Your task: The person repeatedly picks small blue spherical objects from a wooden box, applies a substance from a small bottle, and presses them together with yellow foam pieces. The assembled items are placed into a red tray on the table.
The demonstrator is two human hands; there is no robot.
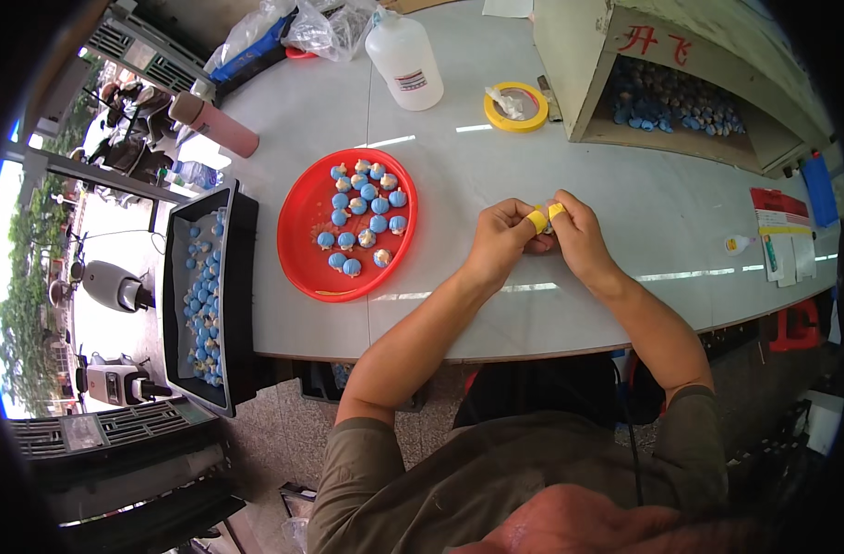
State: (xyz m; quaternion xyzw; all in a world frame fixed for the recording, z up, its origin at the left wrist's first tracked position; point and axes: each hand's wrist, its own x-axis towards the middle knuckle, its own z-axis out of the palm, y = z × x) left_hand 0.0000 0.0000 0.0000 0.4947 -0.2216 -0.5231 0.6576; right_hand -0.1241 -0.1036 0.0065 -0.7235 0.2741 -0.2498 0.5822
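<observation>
My left hand [502,237] and my right hand [580,242] meet over the table, right of the red tray. Fingers of both are closed in a pinch around something tiny, mostly hidden behind them; its kind does not show. Each thumb has a yellow wrap [537,221] at its tip. In the round red tray [295,263] lie several small blue-and-cream figures [378,223], spread apart from one another. Neither hand touches the tray.
A black bin [244,305] with many blue pieces stands at the table's left edge. Farther back are a pink bottle [223,129], a translucent jug [405,65] and a yellow tape roll [516,123]. An open-fronted box [588,102] of blue pieces and a small glue bottle [738,245] are right.
</observation>
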